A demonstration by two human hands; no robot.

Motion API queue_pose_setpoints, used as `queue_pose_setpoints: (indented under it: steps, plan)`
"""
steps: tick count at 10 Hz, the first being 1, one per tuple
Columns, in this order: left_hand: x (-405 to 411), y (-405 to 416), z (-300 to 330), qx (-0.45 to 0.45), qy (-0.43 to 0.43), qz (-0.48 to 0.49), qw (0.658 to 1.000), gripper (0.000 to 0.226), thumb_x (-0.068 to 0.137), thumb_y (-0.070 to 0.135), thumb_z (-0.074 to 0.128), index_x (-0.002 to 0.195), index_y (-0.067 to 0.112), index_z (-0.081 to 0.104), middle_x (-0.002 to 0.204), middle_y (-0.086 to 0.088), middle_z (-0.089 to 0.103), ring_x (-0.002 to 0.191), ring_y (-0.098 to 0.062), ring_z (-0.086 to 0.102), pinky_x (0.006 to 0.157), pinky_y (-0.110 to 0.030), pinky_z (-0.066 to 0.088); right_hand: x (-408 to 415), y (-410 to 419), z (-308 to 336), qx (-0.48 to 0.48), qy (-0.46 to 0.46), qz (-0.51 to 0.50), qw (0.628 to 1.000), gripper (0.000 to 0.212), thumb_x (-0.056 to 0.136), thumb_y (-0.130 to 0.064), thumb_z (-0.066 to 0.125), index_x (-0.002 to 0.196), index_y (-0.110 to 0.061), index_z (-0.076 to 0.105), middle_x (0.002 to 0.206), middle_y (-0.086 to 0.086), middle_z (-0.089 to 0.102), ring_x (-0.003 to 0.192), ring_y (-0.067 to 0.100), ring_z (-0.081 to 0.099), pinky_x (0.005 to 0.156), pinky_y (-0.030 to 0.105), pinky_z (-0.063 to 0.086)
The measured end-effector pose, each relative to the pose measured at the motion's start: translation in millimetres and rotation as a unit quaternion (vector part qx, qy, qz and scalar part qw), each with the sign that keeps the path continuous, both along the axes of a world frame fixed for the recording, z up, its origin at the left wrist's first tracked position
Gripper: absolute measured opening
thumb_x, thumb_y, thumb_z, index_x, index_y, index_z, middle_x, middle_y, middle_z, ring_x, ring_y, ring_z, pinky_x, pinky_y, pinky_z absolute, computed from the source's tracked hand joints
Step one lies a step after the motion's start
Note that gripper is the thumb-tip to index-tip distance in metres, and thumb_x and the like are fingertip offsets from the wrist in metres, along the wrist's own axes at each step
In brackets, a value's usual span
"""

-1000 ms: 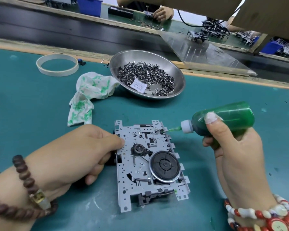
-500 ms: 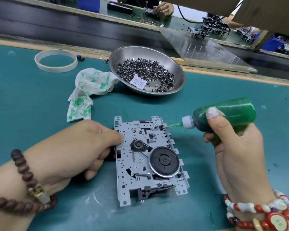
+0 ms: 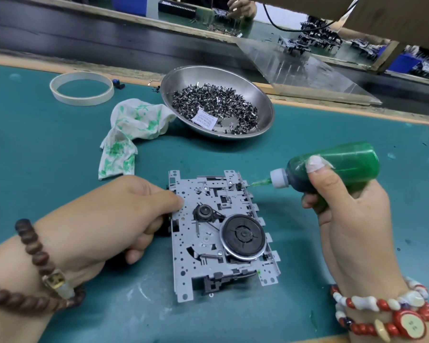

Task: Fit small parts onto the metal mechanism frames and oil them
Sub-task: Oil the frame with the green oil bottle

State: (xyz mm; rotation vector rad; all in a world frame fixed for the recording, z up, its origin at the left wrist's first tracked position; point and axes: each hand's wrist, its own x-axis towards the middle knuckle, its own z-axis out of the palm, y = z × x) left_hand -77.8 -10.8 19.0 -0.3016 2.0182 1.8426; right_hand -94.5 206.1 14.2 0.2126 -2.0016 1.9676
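A grey metal mechanism frame [image 3: 208, 246] with a black flywheel lies flat on the green mat in front of me. My left hand [image 3: 114, 219] grips its left edge, thumb pressed on the top plate. My right hand [image 3: 344, 214] holds a green oil bottle [image 3: 342, 164] on its side, thumb on top. The bottle's thin green nozzle tip touches the frame's far right corner. A steel bowl [image 3: 223, 78] of small dark metal parts, with a white slip of paper in it, stands behind the frame.
A white cloth [image 3: 129, 129] stained green lies left of the bowl. A ring of tape [image 3: 82, 89] sits at the far left. A dark conveyor belt [image 3: 84, 38] runs behind the mat, with a clear plastic sheet [image 3: 305, 75] and another person's hands beyond.
The oil bottle has moved left and down, bringing its nozzle tip onto the frame's far right corner. My left hand keeps its grip on the frame.
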Motion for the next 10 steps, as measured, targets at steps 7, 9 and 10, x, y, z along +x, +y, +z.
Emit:
queue_pose_setpoints:
  steps: [7, 9, 10]
  plan:
    - [-0.1, 1.3, 1.3, -0.007, 0.008, 0.0, 1.0, 0.056, 0.088, 0.013, 0.051, 0.034, 0.017, 0.036, 0.034, 0.005, 0.02, 0.025, -0.006, 0.015, 0.027, -0.014, 0.022, -0.8, 1.5, 3.1, -0.134, -0.061, -0.014, 0.989, 0.006, 0.076, -0.023, 0.066, 0.075, -0.021, 0.06, 0.07, -0.007, 0.061, 0.054, 0.002, 0.049, 0.048, 0.012, 0.041]
    - [1.7, 1.6, 2.9, -0.008, 0.009, 0.001, 1.0, 0.05, 0.089, 0.013, 0.051, 0.042, 0.018, 0.034, 0.036, 0.004, 0.019, 0.025, -0.007, 0.014, 0.027, -0.014, 0.022, -0.3, -1.2, 5.4, -0.147, -0.081, -0.013, 0.986, 0.014, 0.07, -0.027, 0.06, 0.079, -0.018, 0.055, 0.07, -0.005, 0.059, 0.05, 0.002, 0.046, 0.047, 0.012, 0.04]
    - [1.3, 1.7, 2.7, -0.007, 0.01, 0.002, 1.0, 0.051, 0.089, 0.013, 0.051, 0.041, 0.019, 0.034, 0.035, 0.005, 0.019, 0.025, -0.007, 0.014, 0.028, -0.013, 0.022, 0.1, -3.8, 5.0, -0.111, -0.069, -0.015, 0.991, 0.013, 0.066, -0.029, 0.062, 0.074, -0.021, 0.057, 0.063, -0.01, 0.061, 0.054, 0.002, 0.048, 0.048, 0.013, 0.041]
